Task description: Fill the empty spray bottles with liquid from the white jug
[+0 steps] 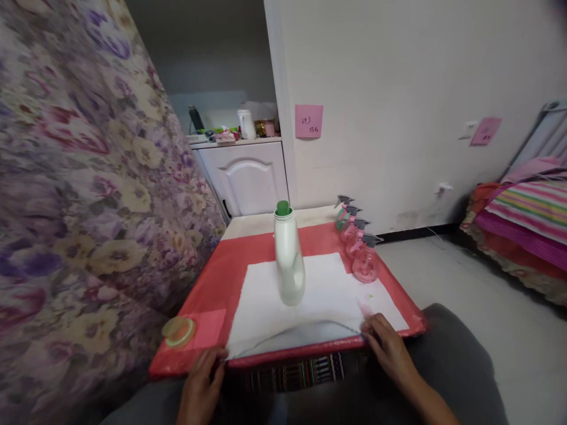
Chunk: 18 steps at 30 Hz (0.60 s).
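Bottle point(289, 265) stands on white sheet point(325, 298); pink wall note point(309, 121) apparently reads "243".

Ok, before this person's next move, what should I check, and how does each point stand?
1. Tall off-white plastic bottle upright: ok, it stands on the white rectangular cloth.
2. Rounded green piece at the bottle's mouth: ok, in place; whether it is tight, cannot tell.
3. Left hand and right hand at the table's near edge: ok, apart; whether either grips firmly, cannot tell.
4. Arched grey edge between the hands lying flat: not ok; fold or separate sheet, cannot tell.
5. Nearest see-through pink spray bottle apart from the right hand: ok.
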Motion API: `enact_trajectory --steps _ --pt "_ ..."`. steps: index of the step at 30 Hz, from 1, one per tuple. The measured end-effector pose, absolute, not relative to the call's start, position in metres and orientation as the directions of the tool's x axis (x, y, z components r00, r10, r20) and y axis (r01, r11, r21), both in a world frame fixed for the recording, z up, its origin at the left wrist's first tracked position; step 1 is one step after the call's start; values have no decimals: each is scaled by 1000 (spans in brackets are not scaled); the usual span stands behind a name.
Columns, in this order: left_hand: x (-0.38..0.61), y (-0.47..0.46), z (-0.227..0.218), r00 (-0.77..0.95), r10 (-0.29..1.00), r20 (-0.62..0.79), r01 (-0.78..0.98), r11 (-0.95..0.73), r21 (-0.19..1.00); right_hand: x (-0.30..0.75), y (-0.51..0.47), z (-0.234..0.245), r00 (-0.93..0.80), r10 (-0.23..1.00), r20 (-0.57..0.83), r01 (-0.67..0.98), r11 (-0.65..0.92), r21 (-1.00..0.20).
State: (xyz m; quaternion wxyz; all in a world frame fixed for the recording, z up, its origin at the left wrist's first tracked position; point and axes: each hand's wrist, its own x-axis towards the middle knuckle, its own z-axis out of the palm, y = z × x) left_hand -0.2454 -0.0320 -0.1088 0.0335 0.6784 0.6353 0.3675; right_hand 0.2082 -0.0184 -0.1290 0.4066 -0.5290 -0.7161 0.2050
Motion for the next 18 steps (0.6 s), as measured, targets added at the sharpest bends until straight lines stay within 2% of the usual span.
enact_trajectory --steps 8,18 --pt "-247 -41 -115 -29 858 512 844 -254 473 214 -38 -140 -25 917 397 572 339 -746" --pt "-233 -54 -101 80 843 531 865 -324 383 213 -58 -145 -38 933 359 596 309 -741"
